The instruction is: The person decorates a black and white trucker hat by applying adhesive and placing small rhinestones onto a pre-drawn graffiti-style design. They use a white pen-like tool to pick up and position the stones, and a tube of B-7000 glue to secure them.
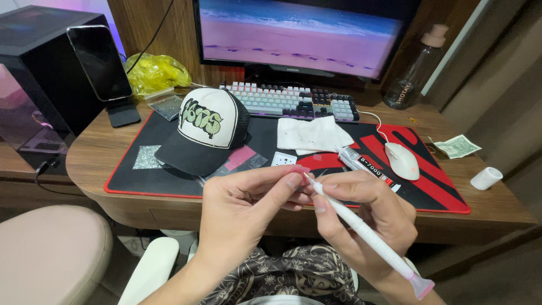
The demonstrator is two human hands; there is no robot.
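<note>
While left fingers pinch pink piece, pen tip touches.

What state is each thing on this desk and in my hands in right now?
White applicator pen: held in right hand, tip at the pink piece.
Small pink piece: pinched by left hand.
Cap: resting upright on the mat.
Monitor: on.
Phone: screen dark, propped upright.
Bottle: capped.
Glue tube: lying flat.

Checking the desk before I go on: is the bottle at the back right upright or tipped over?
Upright. The clear bottle stands on its base on the desk beside the monitor, pink cap on top.
</note>
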